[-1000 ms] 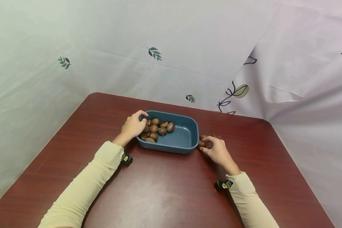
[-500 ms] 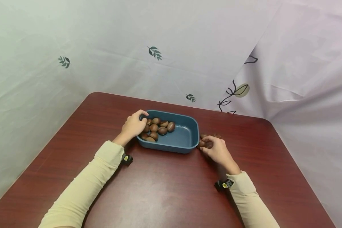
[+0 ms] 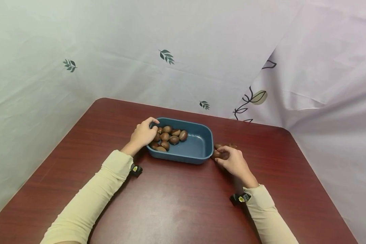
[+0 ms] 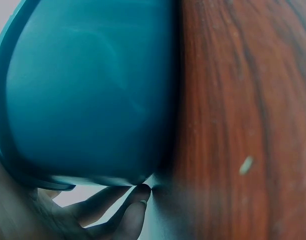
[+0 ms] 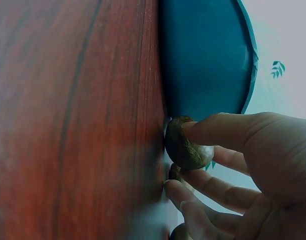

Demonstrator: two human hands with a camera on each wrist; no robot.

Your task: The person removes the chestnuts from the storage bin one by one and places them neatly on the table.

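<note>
The right hand (image 3: pixel 234 163) pinches a brown nut (image 5: pixel 183 150) between thumb (image 5: pixel 213 131) and fingers (image 5: pixel 230 160), beside the blue tray (image 3: pixel 177 157) the left hand (image 3: pixel 142 134) grasps.

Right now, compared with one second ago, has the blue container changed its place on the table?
No, not visibly. In the head view, the blue container keeps its place against the far edge of the table.

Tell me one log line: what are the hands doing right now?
left hand: holds blue tub | right hand: pinches brown nut beside tub | nuts: inside tub and on table
</note>
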